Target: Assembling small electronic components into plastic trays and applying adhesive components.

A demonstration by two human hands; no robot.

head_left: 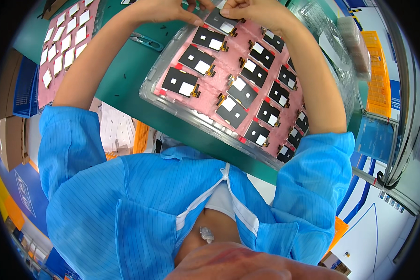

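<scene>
At twelve o'clock, both bare hands meet over one dark rectangular panel (221, 22): the left hand (172, 10) pinches its near-left corner between thumb and fingers, while the right hand (247, 11) curls its fingertips onto the panel's far-right edge. The panel sits at the top end of a clear plastic tray (149, 86), lined with a pink sheet (240, 56) and tilted from twelve toward four o'clock. Rows of matching black panels (198, 60), each bearing a white square label and a small amber connector tab, fill the tray in two columns, red tabs showing at the near edge. Both forearms flank the tray closely, leaving little open room beside it. Metal tweezers (147, 41) lie on the green tabletop (121, 79) at eleven o'clock, just outside the tray's rim. At ten o'clock a second pink sheet (63, 56) carries white rectangular pieces in rows. Stacked clear trays (331, 37) stand at two o'clock, beside an orange crate (378, 74). Blue sleeves (70, 140) fill the lower frame.
</scene>
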